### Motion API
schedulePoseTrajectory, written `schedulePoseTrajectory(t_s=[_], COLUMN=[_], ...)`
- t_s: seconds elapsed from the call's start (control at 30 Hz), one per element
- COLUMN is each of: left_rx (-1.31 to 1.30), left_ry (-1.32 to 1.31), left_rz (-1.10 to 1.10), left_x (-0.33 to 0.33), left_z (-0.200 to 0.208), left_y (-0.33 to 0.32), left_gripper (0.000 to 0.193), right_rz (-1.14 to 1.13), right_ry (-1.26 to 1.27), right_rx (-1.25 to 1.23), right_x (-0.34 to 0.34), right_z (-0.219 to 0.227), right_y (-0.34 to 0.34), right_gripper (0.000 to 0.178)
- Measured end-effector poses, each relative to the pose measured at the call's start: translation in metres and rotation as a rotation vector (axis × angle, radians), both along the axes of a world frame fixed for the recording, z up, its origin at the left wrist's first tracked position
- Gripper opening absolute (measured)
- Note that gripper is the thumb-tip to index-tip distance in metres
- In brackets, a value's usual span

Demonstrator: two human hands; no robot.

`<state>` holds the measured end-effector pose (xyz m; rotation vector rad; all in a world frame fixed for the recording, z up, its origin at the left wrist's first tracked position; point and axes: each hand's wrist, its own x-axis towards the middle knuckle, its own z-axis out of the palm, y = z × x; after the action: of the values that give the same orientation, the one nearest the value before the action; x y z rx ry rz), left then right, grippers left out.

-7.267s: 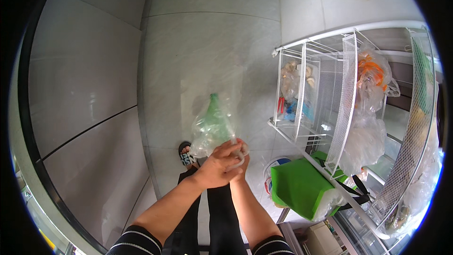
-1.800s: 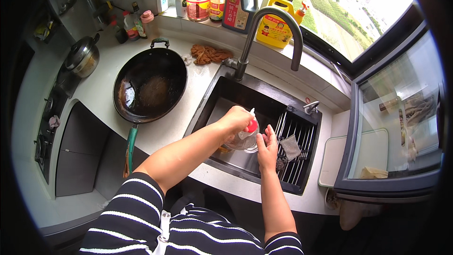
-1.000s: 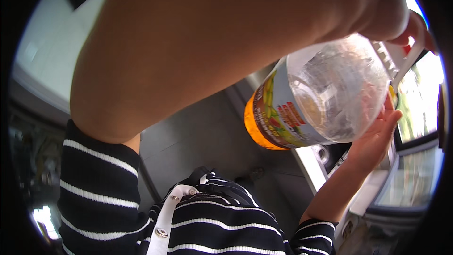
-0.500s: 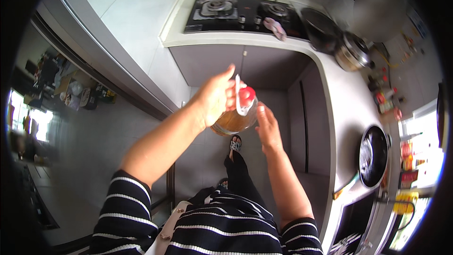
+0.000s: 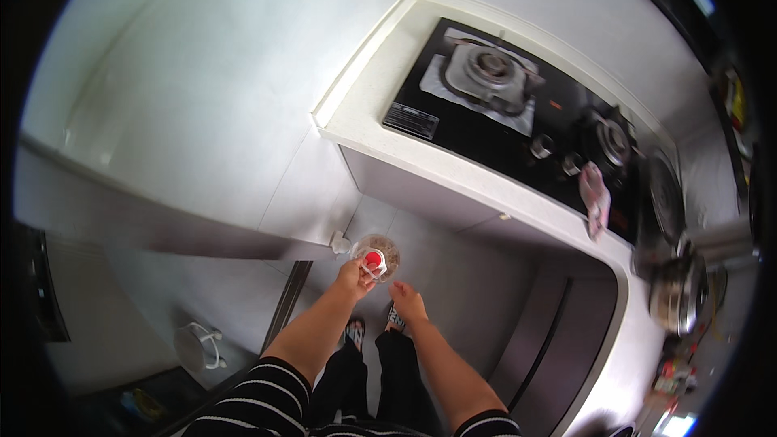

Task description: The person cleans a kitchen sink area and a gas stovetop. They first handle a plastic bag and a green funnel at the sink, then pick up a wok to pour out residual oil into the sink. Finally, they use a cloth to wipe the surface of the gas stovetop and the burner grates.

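Observation:
A clear, rounded container [image 5: 390, 252] with a red cap and a white handle shows brownish contents through its wall. My left hand [image 5: 353, 277] is closed around its white handle, low by the wall's corner. Whether its base touches the floor cannot be told from above. Just to the right and nearer my feet, my right hand [image 5: 409, 301] is apart from the container, its fingers loosely bent and nothing seen in them.
Ahead on the right, a black gas hob [image 5: 477, 137] sits in a pale counter, with a pink cloth [image 5: 595, 194] at its front edge. A pot [image 5: 678, 295] stands farther right. Grey cabinets [image 5: 558, 340] curve below. A white door stop [image 5: 340, 243] is beside the container.
The container has gone down and left, toward the floor by the wall. My right hand has come off its side; my left still grips the handle. The view has swung left.

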<state>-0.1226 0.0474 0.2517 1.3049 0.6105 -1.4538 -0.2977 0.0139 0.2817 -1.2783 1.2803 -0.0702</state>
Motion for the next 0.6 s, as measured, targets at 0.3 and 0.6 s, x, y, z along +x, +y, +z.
schedulePoseTrajectory(t_s=[0.3,0.6], left_rx=[-0.011,-0.113], left_ry=[0.113,0.107], left_rz=[0.136,0.071], left_x=[0.064,0.081], left_z=[-0.173,-0.235], left_y=[-0.064,-0.054], left_gripper=[0.022,0.023], right_rz=[-0.155,-0.049], right_ry=[-0.04,0.012], right_rx=[0.02,0.098], right_x=[0.09,0.127], right_z=[-0.145,-0.186], right_y=[-0.045,-0.061], right_gripper=[0.048,0.047])
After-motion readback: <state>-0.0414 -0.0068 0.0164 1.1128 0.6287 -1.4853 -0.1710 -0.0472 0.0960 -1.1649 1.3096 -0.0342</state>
